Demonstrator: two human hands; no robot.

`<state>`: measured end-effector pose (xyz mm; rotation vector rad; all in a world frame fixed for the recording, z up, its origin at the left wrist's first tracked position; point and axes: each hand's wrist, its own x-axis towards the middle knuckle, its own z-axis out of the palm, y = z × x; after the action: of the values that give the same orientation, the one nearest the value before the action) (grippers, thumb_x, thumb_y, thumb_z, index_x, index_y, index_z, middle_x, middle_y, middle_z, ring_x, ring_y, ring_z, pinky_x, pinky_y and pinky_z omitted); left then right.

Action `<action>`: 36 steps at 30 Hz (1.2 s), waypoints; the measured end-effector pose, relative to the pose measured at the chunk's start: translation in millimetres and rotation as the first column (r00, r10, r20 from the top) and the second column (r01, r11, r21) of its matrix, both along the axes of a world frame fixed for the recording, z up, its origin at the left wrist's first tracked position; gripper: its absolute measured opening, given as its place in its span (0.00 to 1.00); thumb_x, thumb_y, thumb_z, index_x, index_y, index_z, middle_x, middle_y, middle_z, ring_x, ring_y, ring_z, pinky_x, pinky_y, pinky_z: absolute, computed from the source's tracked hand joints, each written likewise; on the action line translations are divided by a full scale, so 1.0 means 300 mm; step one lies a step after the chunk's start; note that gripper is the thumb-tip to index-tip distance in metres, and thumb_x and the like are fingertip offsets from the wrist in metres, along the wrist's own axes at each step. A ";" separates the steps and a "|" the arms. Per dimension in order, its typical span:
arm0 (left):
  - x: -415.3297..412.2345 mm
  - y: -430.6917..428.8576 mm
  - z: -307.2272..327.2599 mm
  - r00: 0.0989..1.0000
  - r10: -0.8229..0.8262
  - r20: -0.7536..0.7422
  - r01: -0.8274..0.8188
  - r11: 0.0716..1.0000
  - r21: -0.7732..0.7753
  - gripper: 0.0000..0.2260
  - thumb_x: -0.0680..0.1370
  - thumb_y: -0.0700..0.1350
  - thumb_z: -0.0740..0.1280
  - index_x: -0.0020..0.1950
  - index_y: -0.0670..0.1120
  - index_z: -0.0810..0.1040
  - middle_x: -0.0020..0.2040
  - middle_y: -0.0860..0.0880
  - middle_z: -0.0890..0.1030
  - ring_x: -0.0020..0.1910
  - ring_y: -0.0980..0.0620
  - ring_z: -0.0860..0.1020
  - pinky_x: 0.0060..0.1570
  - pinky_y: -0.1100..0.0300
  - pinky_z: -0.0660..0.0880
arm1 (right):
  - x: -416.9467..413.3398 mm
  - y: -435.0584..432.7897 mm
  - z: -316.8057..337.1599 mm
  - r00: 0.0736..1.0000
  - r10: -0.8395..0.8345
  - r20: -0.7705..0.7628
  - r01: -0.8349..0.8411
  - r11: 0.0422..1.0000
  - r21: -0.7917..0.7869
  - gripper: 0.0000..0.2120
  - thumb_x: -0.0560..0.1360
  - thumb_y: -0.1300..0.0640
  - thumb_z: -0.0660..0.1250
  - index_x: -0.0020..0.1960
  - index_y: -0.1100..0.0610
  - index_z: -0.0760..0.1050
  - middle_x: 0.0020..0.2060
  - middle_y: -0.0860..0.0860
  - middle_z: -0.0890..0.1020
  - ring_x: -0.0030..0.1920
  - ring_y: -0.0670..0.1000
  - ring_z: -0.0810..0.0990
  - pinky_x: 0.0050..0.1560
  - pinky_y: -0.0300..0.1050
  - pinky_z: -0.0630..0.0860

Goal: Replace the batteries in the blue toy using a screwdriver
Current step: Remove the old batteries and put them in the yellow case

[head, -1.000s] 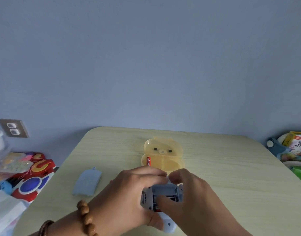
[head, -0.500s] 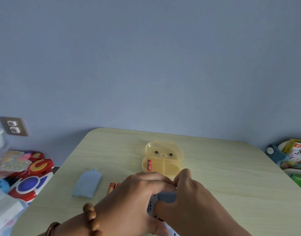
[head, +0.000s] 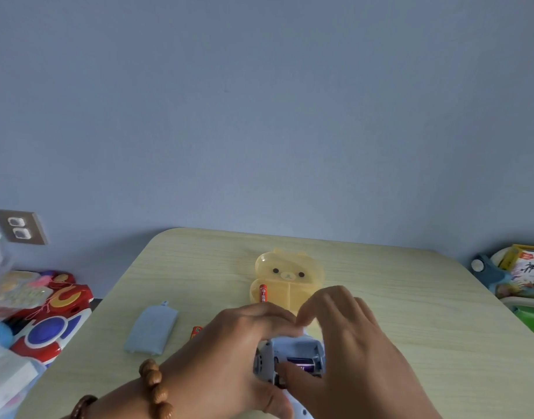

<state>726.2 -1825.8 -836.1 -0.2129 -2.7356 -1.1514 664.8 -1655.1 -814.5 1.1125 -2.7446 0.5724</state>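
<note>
Evidently the work is at the seating stage. The left hand [head: 238,358] grips the blue toy [head: 290,347] from the side, fingers curled round its body, with the open battery bay turned up; whether the toy rests on the bench [head: 411,313] I cannot tell. The right hand [head: 359,352] is loose and fairly wide, its fingers spread over the toy's far end and clasping nothing, while its thumb presses on a dark battery [head: 300,362] lying in the bay. Just beyond both sets of fingertips sits a yellow bear-shaped case [head: 290,275] with a red battery [head: 263,293] inside it. A loose battery [head: 196,331] lies just beside the left knuckles, and the blue-grey battery cover [head: 152,329] lies farther out on that side. The likeliest slip is the cell springing out if the thumb slides off before both ends catch. Polarity marks are unreadable, so a reversed cell is possible. A nudge from the left wrist could roll the loose battery away. No screwdriver or screw is in view, so closing the cover may stall.
</note>
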 end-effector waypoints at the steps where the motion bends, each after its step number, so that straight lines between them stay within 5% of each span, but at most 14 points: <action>1: 0.001 0.000 0.001 1.000 0.002 0.003 -0.002 1.000 0.004 0.32 0.58 0.54 0.82 0.63 0.60 0.80 0.62 0.72 0.74 0.60 0.72 0.74 0.55 0.77 0.70 | -0.008 0.006 -0.005 0.998 0.044 -0.050 -0.044 0.999 0.010 0.20 0.62 0.35 0.63 0.52 0.39 0.67 0.52 0.37 0.68 0.53 0.43 0.70 0.40 0.34 0.66; 4: -0.002 -0.006 0.004 1.000 0.001 -0.010 -0.001 1.000 -0.019 0.30 0.60 0.53 0.83 0.60 0.61 0.81 0.60 0.67 0.77 0.61 0.69 0.76 0.54 0.73 0.72 | -0.039 0.021 0.005 0.987 0.078 -0.139 -0.077 0.997 0.010 0.16 0.62 0.38 0.69 0.47 0.41 0.73 0.48 0.37 0.70 0.49 0.43 0.71 0.38 0.33 0.64; 8: -0.001 -0.007 0.009 1.000 -0.012 0.008 0.013 1.000 -0.025 0.27 0.65 0.48 0.83 0.60 0.61 0.80 0.60 0.64 0.79 0.61 0.67 0.76 0.54 0.71 0.73 | -0.046 0.022 0.023 0.972 0.221 0.079 -0.223 0.975 0.024 0.15 0.68 0.40 0.71 0.54 0.38 0.76 0.49 0.39 0.69 0.51 0.39 0.68 0.46 0.37 0.74; 12: 0.013 0.014 0.032 0.992 0.057 0.117 -0.055 0.998 -0.019 0.37 0.63 0.56 0.81 0.64 0.75 0.65 0.59 0.68 0.78 0.56 0.66 0.79 0.58 0.60 0.77 | -0.062 0.013 0.025 0.952 0.269 0.145 -0.274 0.962 0.012 0.12 0.69 0.43 0.73 0.51 0.37 0.78 0.47 0.41 0.69 0.51 0.39 0.69 0.49 0.40 0.75; 16: 0.023 0.025 0.049 0.987 0.081 0.142 -0.079 0.997 -0.025 0.46 0.61 0.57 0.81 0.66 0.79 0.55 0.60 0.70 0.77 0.56 0.68 0.78 0.57 0.65 0.75 | -0.079 0.036 0.046 0.933 0.246 0.261 -0.227 0.969 -0.101 0.08 0.69 0.47 0.75 0.47 0.43 0.81 0.47 0.40 0.78 0.47 0.38 0.77 0.43 0.32 0.73; 21: 0.023 0.021 0.050 0.987 0.071 0.143 -0.068 0.997 -0.022 0.39 0.63 0.53 0.83 0.64 0.70 0.64 0.61 0.74 0.74 0.58 0.69 0.76 0.54 0.69 0.74 | -0.148 0.047 0.085 0.781 0.271 0.562 0.086 0.845 -0.527 0.08 0.73 0.58 0.74 0.50 0.49 0.80 0.36 0.56 0.85 0.33 0.50 0.82 0.33 0.45 0.80; 25: 0.021 0.009 0.048 0.990 0.048 0.134 -0.043 0.998 -0.043 0.28 0.64 0.55 0.82 0.59 0.67 0.74 0.60 0.73 0.76 0.58 0.69 0.77 0.58 0.65 0.75 | -0.235 -0.018 0.087 0.689 0.266 0.674 0.214 0.813 -0.541 0.06 0.75 0.62 0.72 0.51 0.54 0.83 0.38 0.62 0.84 0.34 0.50 0.82 0.36 0.49 0.83; 28: 0.011 -0.006 0.034 0.996 -0.015 0.087 0.020 0.998 -0.062 0.20 0.65 0.55 0.81 0.55 0.63 0.81 0.64 0.75 0.72 0.64 0.73 0.71 0.56 0.77 0.69 | -0.288 -0.069 0.071 0.622 0.275 0.733 0.199 0.850 -0.488 0.17 0.70 0.63 0.78 0.58 0.56 0.81 0.40 0.57 0.84 0.38 0.53 0.86 0.48 0.53 0.85; 31: 0.011 -0.011 0.027 0.995 -0.024 0.094 0.029 0.998 -0.056 0.15 0.66 0.55 0.81 0.50 0.61 0.83 0.65 0.76 0.71 0.64 0.75 0.69 0.57 0.78 0.67 | -0.321 -0.114 0.046 0.788 0.164 0.594 0.072 0.933 -0.353 0.24 0.67 0.61 0.80 0.61 0.53 0.79 0.40 0.52 0.87 0.37 0.50 0.88 0.50 0.52 0.85; 34: 0.016 -0.013 0.022 0.993 -0.028 0.114 0.032 0.999 -0.028 0.11 0.66 0.56 0.81 0.46 0.60 0.85 0.64 0.76 0.70 0.63 0.75 0.70 0.61 0.73 0.68 | -0.322 -0.151 0.021 0.908 0.136 0.397 -0.058 0.978 -0.202 0.24 0.67 0.53 0.80 0.62 0.48 0.78 0.44 0.45 0.84 0.33 0.44 0.85 0.34 0.33 0.77; 36: 0.014 -0.012 0.021 0.993 -0.030 0.117 0.032 0.999 -0.017 0.10 0.65 0.56 0.81 0.44 0.61 0.85 0.64 0.76 0.70 0.63 0.74 0.71 0.63 0.70 0.69 | -0.319 -0.172 0.002 0.942 0.156 0.298 -0.111 0.981 -0.160 0.24 0.65 0.48 0.81 0.59 0.48 0.80 0.48 0.43 0.80 0.35 0.43 0.82 0.34 0.32 0.74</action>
<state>730.4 -1829.2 -829.7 -0.1970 -2.8552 -1.1831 569.1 -1706.7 -814.0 1.2789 -2.8367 1.0251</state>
